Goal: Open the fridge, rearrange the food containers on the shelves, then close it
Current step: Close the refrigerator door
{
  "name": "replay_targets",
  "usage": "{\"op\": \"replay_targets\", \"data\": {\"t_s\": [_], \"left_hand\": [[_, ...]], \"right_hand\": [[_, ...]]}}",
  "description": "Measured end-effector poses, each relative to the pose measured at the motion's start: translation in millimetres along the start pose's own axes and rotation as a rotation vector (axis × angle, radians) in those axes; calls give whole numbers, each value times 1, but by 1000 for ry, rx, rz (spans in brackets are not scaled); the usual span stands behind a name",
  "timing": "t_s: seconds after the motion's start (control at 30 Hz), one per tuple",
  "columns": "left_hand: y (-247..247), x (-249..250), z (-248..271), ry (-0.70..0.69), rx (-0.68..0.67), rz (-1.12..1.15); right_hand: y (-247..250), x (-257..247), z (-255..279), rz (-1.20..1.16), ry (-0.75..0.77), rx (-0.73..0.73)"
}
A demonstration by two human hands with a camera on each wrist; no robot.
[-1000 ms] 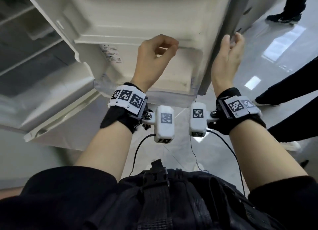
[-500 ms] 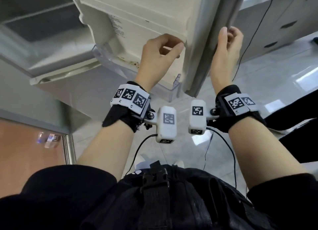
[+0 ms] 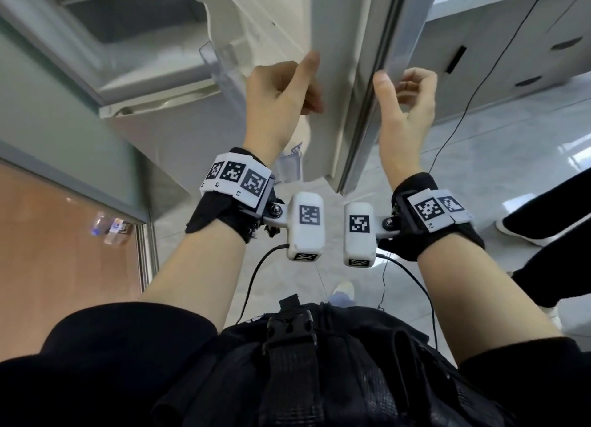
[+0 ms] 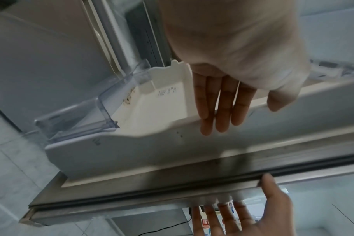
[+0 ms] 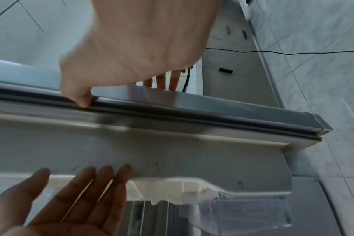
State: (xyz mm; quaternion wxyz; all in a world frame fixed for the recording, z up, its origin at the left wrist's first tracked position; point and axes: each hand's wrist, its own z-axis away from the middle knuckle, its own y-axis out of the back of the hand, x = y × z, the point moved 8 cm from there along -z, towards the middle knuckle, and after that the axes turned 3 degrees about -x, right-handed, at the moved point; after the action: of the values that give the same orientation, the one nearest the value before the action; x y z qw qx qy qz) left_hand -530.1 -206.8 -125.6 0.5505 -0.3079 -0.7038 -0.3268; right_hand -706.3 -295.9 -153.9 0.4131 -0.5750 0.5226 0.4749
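Head view, from left to right: the fridge [image 3: 153, 84] with its open inside fills the upper left of the frame, and a brown panel [image 3: 64, 234] is at the left edge below it. The fridge door [image 3: 345, 84] stands edge-on in the upper middle, with a clear door bin [image 3: 224, 65] on its inner side. No food containers can be seen in any view.

The left hand [image 3: 281, 97] is at the inner side of the door, just left of its edge. In the left wrist view its fingers [image 4: 220, 102] are straight and close together, laid flat on the cream rim of the door liner [image 4: 152, 143], and the thumb lies on the same rim.

The right hand [image 3: 406, 106] is at the outer side of the door, right of the middle. Its thumb [image 5: 81, 97] presses on the dark rubber seal [image 5: 212, 118], and its fingers reach around the outer face, bent loosely in the head view. So the two hands have the door edge between them.

At the right of the frame there are grey cabinets [image 3: 527, 42], a thin black cable [image 3: 479, 74] hanging over the tiled floor [image 3: 511, 145], and the dark trouser legs of another person [image 3: 556, 209].
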Motion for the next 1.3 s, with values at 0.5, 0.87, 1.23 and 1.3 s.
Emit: {"op": "replay_targets", "data": {"t_s": [0.5,0.87,1.23,1.3], "left_hand": [[200,-14,86,77,132,-65],[330,-31,66,121,409,-213],[434,-68,-22,227,605,-342],[449,-70,-40,218,613,-346]], "right_hand": [[-183,-43,145,158,-11,-455],[-348,-52,157,103,-50,-826],[-497,-49,121,62,-95,-1151],[-513,-47,109,58,-113,-1120]]}}
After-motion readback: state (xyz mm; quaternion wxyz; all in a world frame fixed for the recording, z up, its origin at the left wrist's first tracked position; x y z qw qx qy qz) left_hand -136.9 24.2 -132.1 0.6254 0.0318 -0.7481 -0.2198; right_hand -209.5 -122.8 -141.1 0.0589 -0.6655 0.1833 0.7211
